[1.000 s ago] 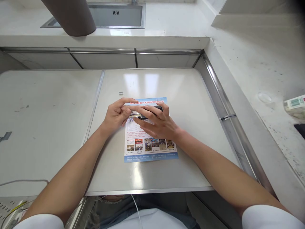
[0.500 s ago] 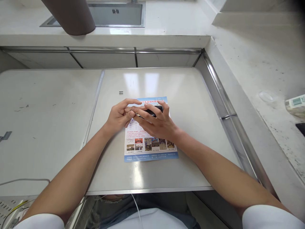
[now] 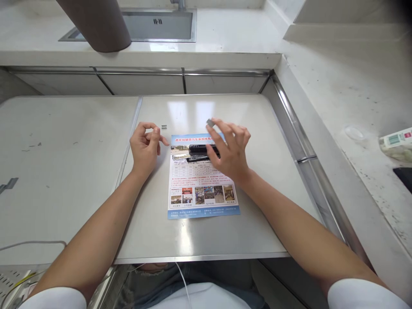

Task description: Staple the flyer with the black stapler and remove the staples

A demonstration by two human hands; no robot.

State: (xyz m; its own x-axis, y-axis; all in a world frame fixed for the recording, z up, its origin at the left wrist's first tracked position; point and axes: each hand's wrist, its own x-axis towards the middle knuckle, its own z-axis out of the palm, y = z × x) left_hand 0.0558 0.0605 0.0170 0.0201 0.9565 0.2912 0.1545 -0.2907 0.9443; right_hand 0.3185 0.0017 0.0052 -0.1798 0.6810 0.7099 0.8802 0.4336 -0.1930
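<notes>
A black stapler point(image 3: 201, 149) lies on a printed leaflet point(image 3: 203, 212), with a silver part reaching out to its left. My right hand point(image 3: 230, 150) is raised over the stapler's right end, hiding that end. At its fingertips is a small grey strip of staples point(image 3: 210, 123). To the left of the leaflet, my left hand point(image 3: 144, 146) is loosely curled with fingers apart; nothing shows in it. Two short strips of staples point(image 3: 164, 126) lie on the table just beyond my left hand.
The white folding table point(image 3: 257, 231) has a seam on the left. Behind it is a counter with a sink point(image 3: 161, 25) and a tall brown container point(image 3: 106, 25). On the right-hand counter are a clear round lid point(image 3: 355, 132) and a labelled package point(image 3: 397, 143).
My hands have moved apart, left hand to the left and right hand up and right. The stapler, earlier between them, now rests on the leaflet. A staple strip shows at my right fingertips.
</notes>
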